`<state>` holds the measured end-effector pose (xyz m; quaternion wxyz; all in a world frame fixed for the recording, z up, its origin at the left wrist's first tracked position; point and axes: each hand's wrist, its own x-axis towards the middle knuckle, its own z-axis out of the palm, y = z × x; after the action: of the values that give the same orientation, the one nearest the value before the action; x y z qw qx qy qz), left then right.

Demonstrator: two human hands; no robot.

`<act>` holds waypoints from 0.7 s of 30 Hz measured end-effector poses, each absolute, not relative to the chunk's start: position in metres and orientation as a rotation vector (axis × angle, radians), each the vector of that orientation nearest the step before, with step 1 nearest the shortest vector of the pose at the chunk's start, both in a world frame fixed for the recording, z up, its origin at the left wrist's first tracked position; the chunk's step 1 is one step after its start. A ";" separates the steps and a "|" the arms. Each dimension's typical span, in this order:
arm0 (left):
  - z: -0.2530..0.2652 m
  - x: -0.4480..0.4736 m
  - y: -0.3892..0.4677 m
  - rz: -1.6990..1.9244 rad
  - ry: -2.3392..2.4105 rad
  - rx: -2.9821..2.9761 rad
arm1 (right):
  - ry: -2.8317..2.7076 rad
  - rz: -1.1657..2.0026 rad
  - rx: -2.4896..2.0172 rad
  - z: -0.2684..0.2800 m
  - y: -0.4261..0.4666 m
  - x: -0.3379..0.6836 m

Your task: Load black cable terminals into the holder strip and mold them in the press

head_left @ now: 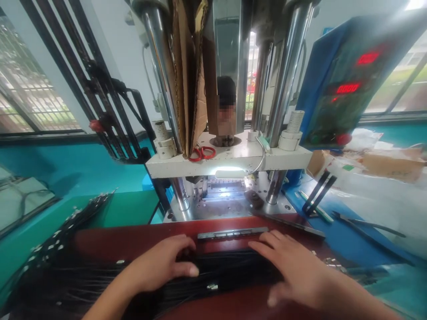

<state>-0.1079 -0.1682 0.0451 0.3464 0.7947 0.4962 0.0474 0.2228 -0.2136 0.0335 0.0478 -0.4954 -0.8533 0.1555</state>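
Note:
A thick bundle of black cables (230,266) lies across the dark red tabletop (140,240), with a few small metal pieces (212,287) on it. Over its left part is my left hand (167,262), thumb and fingers apart, nothing visible between them. My right hand (290,266) hovers at the bundle's right part, fingers stretched toward a narrow metal bar (232,233). The bar rests just beyond both hands, in front of the press. Whether my right fingertips touch the bar, I cannot tell.
Ahead stands a press with a white plate (230,162) and a lit metal base (227,205). Red-handled scissors (203,154) lie on the plate beside cardboard (190,89). Pliers (367,222) lie on the blue surface at right, below a control box (347,80). More cables (66,235) spread left.

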 end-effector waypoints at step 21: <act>0.068 -0.093 -0.165 0.315 1.172 2.164 | -2.615 0.470 -1.440 0.086 -0.187 0.198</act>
<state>-0.0934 -0.1646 0.0677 0.3243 0.8251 0.4469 0.1199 0.1979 -0.1870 0.0857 0.0596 -0.4757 -0.8638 0.1551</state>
